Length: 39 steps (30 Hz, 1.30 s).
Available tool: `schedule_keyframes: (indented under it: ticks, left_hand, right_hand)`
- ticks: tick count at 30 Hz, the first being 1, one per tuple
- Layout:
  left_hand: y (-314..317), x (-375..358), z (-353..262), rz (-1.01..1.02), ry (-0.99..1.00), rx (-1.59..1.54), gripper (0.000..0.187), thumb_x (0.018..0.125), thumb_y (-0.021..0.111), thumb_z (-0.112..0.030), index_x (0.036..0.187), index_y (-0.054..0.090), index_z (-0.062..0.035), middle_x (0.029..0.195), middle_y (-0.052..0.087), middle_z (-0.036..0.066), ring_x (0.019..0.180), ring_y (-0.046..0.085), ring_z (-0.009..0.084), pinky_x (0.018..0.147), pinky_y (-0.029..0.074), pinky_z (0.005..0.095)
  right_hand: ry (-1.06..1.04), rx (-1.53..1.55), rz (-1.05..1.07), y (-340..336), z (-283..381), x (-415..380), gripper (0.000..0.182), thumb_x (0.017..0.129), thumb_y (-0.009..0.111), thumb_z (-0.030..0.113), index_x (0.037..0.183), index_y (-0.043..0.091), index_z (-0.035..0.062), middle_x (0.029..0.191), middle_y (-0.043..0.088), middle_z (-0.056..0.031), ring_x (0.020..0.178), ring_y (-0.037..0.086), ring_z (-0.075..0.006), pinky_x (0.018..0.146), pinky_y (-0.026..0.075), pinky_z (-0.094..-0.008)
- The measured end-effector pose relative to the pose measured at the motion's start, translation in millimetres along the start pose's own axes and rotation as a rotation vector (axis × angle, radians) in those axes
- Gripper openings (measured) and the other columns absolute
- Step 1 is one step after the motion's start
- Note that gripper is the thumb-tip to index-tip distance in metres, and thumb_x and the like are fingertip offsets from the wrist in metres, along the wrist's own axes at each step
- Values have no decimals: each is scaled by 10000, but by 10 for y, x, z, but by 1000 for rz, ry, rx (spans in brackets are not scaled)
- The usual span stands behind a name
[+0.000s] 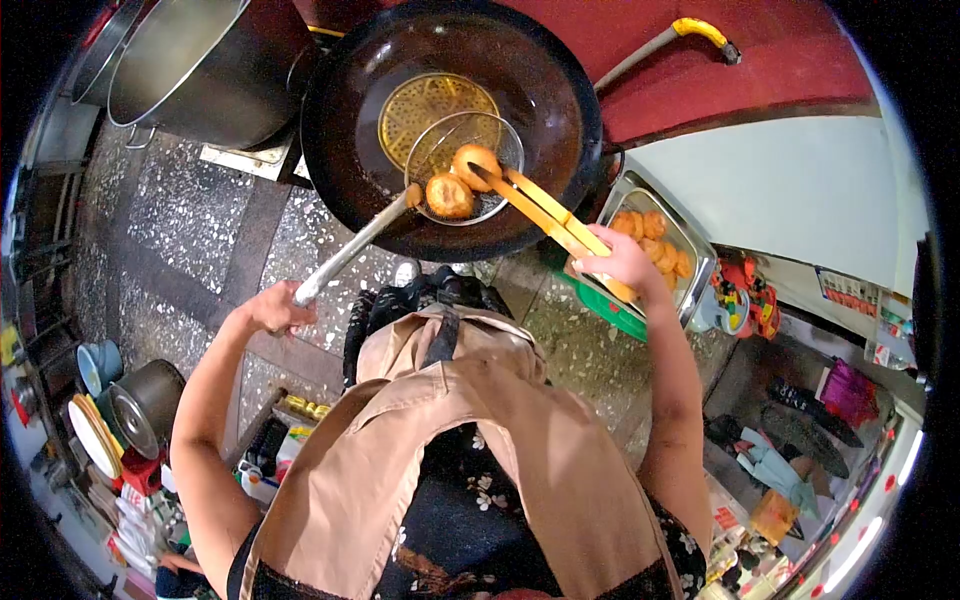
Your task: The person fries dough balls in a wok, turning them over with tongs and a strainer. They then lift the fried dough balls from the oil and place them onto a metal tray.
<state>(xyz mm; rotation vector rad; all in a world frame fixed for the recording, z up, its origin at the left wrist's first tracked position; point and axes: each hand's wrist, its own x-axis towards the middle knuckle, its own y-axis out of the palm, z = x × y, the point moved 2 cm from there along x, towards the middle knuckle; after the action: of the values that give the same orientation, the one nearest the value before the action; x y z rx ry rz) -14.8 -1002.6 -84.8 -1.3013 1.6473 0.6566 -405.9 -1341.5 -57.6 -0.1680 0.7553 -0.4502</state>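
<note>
My left hand (275, 308) grips the long metal handle of a wire skimmer (470, 165) held over a large black wok (340, 110). Two golden fried pieces (450, 195) lie in the skimmer's basket. My right hand (620, 262) holds long orange chopsticks (545, 210), whose tips touch the upper fried piece (477, 160). A round brass strainer (430, 105) rests in the wok behind the skimmer.
A steel tray (700, 262) with several fried pieces sits right of the wok. A big steel pot (200, 65) stands at upper left on the speckled counter (190, 215). Bowls and a small pot (145, 405) lie low at left. Clutter fills the floor at right.
</note>
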Motion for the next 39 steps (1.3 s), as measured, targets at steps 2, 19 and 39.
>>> schedule_keyframes:
  ticks: [2,19,39]
  left_hand:
    - [-3,-7,-14,-9,3,14,160,739,658,-157,808,552,-60,601,537,10,504,529,105,440,429,272]
    - [540,169,156,22,141,-314,227,755,704,-161,807,520,-39,561,535,21,457,534,104,384,410,257]
    - [818,130,144,14,111,-383,204,757,692,-126,781,499,-62,549,529,16,429,516,99,358,377,251]
  right_hand:
    - [-49,78,-40,33,32,-38,498,673,734,183,1104,548,16,929,610,-43,838,564,-116,759,442,-269]
    - [277,888,122,403,-417,-155,440,807,571,224,1170,474,-4,844,589,-126,567,544,-172,468,444,-266]
    - [147,1224,344,783,-488,-76,564,821,524,427,1210,423,32,925,550,-104,642,531,-211,548,434,-299]
